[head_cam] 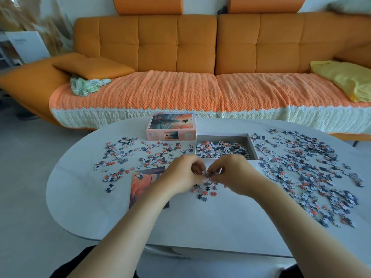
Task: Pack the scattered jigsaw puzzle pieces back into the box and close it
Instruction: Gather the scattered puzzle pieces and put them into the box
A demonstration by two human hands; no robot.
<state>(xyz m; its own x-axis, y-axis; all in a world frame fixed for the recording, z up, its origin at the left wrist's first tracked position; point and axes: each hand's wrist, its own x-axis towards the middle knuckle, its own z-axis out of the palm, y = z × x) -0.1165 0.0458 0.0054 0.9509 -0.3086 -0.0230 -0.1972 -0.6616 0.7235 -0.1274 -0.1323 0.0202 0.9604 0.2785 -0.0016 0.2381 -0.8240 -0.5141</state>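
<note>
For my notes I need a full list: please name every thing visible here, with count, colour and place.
table: one, white, before the sofa.
box base: one, white, open, far middle of table.
boxed pieces: many, grey-white-orange, inside box base.
box lid: one, pink-orange, beside box base, on its left.
loose pieces: many, same colours, on table both sides.
picture sheet: one, orange, under left forearm.
sofa: one, orange, behind table.
yellow cloth: one, sofa's right end.
green cloth: one, sofa's left part.
left hand, right hand: two, pinching held pieces near box base.
</note>
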